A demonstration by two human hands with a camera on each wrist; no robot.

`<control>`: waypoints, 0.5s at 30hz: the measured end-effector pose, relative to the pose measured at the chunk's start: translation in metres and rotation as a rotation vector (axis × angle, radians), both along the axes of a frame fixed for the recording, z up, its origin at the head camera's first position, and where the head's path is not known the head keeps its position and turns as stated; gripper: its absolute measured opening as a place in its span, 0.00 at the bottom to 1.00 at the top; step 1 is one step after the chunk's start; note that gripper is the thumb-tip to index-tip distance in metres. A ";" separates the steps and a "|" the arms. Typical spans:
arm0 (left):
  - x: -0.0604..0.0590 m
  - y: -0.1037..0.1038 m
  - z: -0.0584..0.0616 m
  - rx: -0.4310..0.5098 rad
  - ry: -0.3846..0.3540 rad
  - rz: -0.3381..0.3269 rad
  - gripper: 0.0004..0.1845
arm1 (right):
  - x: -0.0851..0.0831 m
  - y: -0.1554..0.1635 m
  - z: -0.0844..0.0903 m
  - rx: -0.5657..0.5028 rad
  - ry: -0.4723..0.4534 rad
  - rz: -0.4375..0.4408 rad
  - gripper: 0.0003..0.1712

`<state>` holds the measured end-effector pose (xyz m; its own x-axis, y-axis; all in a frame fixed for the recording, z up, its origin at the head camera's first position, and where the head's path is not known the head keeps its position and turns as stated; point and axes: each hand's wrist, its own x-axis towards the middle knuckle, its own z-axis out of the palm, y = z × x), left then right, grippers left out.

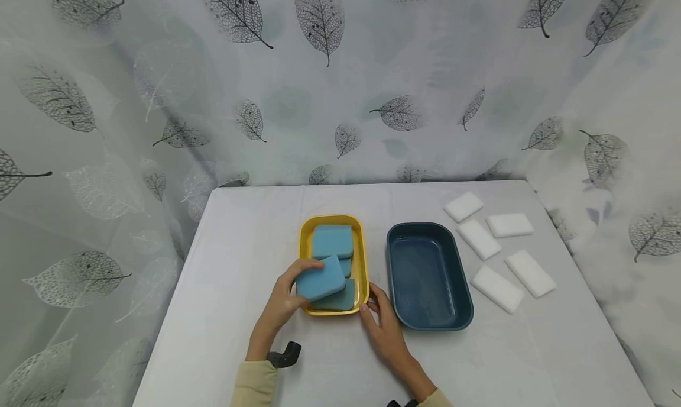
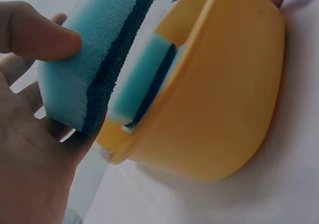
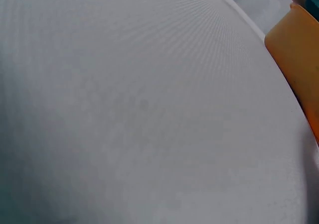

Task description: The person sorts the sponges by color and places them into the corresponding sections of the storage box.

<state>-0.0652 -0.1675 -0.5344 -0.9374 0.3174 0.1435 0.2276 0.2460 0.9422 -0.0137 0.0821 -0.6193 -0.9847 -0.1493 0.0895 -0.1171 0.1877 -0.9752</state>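
Note:
My left hand [image 1: 284,300] grips a blue sponge [image 1: 321,278] between thumb and fingers, tilted over a yellow tub [image 1: 365,265]. In the left wrist view the held sponge [image 2: 94,59] shows a light blue foam side and a dark, rough scouring layer. Other blue sponges lie inside the tub, among them one at the far end [image 1: 332,241] and one at the near end [image 1: 336,297]. At the tub's near right corner, my right hand [image 1: 385,330] holds the outside, thumb on the front and fingers along the side. The right wrist view catches only part of the tub [image 3: 296,55].
A dark blue tub [image 1: 392,277], with nothing in it, stands right of the yellow one. Farther right, several white sponge blocks [image 1: 497,288] lie scattered on the white table [image 1: 229,265]. A leaf-patterned curtain [image 1: 298,99] hangs behind the table and along its sides.

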 end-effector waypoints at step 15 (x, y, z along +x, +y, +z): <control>-0.007 0.015 -0.013 -0.250 0.154 -0.081 0.39 | 0.000 0.001 0.004 0.017 0.008 0.011 0.32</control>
<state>-0.0720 -0.1527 -0.5473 -0.8812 0.4331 0.1896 0.3908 0.4415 0.8077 -0.0140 0.0831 -0.6157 -0.9823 -0.1612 0.0949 -0.1270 0.2026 -0.9710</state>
